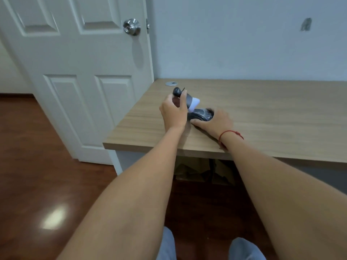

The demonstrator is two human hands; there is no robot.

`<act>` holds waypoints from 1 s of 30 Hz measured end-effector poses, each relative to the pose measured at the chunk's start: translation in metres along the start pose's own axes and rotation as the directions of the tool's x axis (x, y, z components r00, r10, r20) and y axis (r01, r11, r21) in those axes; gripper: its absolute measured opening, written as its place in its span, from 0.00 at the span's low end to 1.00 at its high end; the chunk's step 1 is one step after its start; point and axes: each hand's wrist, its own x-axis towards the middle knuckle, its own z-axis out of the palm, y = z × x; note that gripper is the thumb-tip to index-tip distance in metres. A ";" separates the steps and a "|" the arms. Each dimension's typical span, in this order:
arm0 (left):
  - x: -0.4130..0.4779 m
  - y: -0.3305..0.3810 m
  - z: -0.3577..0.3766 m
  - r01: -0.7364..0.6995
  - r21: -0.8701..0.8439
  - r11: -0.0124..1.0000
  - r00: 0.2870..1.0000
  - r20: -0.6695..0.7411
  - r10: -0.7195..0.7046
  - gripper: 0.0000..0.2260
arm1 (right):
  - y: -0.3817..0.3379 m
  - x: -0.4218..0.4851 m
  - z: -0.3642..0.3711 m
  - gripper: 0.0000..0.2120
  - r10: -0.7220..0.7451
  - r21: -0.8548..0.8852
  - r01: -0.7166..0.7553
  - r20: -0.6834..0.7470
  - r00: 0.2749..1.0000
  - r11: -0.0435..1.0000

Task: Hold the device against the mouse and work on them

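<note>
Fingers of left hand (173,111) curled round dark grey handle of small gadget with white tip (195,104) — held up off desk (272,113), near its left end. Right hand (216,121) lies over black rounded base (201,115) on desk, fingers draped on it; real grip or not, cannot tell. Looks like step of seating or lifting gadget at base. Next move likely needs base kept steady — tip lined up straight.

Left hand (173,111) curled round a dark grey device (185,99) with a white tip, held over a wooden table (272,113). At its four o'clock, right hand (216,122) resting on a black rounded object (201,114).
</note>
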 end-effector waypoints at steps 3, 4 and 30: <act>-0.001 -0.003 0.006 -0.053 0.104 0.993 0.996 0.070 0.046 0.15 | 0.001 0.001 0.001 0.29 -0.022 0.012 0.022 0.001 1.000 1.000; -0.001 -0.005 0.006 -0.050 0.162 0.985 0.997 0.066 0.040 0.15 | 0.001 0.000 0.001 0.31 -0.024 0.010 0.024 0.005 1.000 1.000; -0.008 0.001 -0.002 -0.100 0.374 0.922 0.994 0.078 0.076 0.13 | -0.002 -0.007 -0.004 0.26 -0.034 -0.052 0.033 -0.014 0.999 0.998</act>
